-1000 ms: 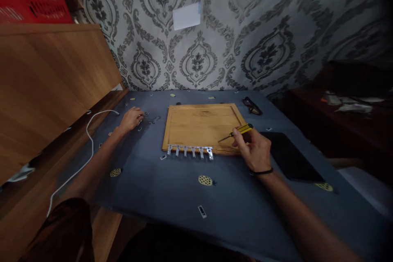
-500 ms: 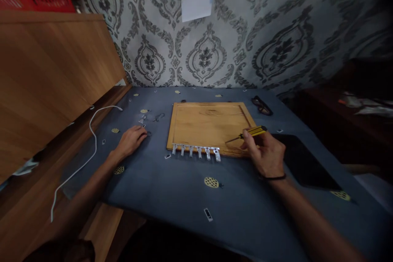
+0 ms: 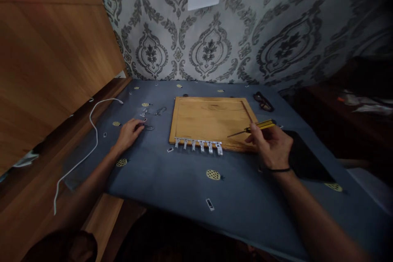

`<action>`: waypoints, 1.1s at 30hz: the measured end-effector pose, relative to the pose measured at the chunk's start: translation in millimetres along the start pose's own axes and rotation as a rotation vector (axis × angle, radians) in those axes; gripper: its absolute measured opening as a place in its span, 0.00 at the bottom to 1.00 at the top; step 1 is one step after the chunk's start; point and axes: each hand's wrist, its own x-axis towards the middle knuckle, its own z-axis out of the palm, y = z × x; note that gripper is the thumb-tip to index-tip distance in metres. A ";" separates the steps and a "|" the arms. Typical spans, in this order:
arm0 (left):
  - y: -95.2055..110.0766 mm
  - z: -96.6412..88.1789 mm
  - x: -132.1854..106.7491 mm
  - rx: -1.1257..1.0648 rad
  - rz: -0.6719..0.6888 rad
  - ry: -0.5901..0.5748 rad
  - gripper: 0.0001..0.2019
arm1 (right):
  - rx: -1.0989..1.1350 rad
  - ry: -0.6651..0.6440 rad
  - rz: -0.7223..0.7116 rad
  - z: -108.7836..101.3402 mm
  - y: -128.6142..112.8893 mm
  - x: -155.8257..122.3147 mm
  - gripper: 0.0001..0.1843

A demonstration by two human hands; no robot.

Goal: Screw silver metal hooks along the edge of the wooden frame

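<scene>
My right hand (image 3: pixel 274 147) grips a yellow and black screwdriver (image 3: pixel 260 126), its shaft pointing left over the wooden board (image 3: pixel 208 118). The tip is above the board's lower part; whether it touches cannot be told. A silver metal hook rail (image 3: pixel 201 145) lies along the board's front edge, with several hooks hanging over it. To the left, my left hand (image 3: pixel 130 134) rests on the table with loosely bent fingers, thumb and forefinger slightly apart. Just beside its fingertips lies a small metal loop (image 3: pixel 150 127). Behind that are more small metal pieces (image 3: pixel 158 111).
Sunglasses (image 3: pixel 263 101) lie behind the board on the right. A dark flat tablet-like slab (image 3: pixel 307 159) is beside my right hand. A white cable (image 3: pixel 95 131) curves along the left side, next to a wooden cabinet (image 3: pixel 55 45). Patterned wallpaper rises behind the blue tablecloth (image 3: pixel 172 184).
My left hand has drawn slightly left, uncovering more of the metal loop. My right hand and the screwdriver have shifted slightly right. The view has tilted down a little.
</scene>
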 end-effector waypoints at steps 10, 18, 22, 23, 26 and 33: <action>11.8 0.0 4.6 -0.276 -0.130 -0.030 0.12 | 0.079 0.265 0.085 -41.6 -27.6 -19.1 0.33; 65.1 -10.2 -17.7 -0.556 -0.208 -0.231 0.19 | 0.489 -0.067 0.244 -54.6 -87.0 -92.2 0.22; 102.6 -9.6 -33.0 -0.652 -0.199 -0.360 0.19 | 0.656 -0.276 0.378 -44.0 -110.6 -121.6 0.18; 112.1 -8.8 -36.8 -0.672 -0.188 -0.421 0.18 | 0.662 -0.310 0.403 -40.9 -113.4 -127.7 0.18; 138.7 -4.0 -47.5 -0.688 -0.138 -0.579 0.16 | 0.507 -0.353 0.321 -32.1 -116.3 -142.4 0.19; 178.3 23.3 -67.5 -0.759 -0.048 -0.854 0.16 | 0.253 -0.495 0.062 -15.6 -109.5 -160.9 0.10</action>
